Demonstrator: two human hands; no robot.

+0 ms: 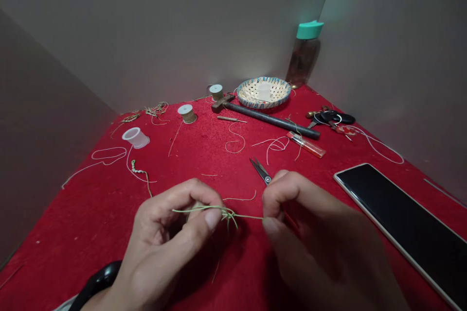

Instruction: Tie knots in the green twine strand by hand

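Observation:
A bundle of thin green cord (228,213) with loose ends is pinched between the thumb and forefinger of my left hand (171,238). One strand runs taut to the right, its end gripped between the thumb and forefinger of my right hand (310,223). Part of the bundle is hidden behind my left fingers. Just beyond my right hand lie scissors (267,179) with their blades pointing away and slightly apart; my fingers cover much of the handles. Whether that hand touches them I cannot tell. A short cut piece of cord (241,198) lies behind the bundle.
Behind are a hammer (270,117), thread spools (187,113), a woven basket (251,103), an awl-like tool (228,118), an orange lighter (306,146) and keys (328,117). A phone (404,223) lies right, a plastic cup (136,138) left. A bottle (304,56) stands by the wall.

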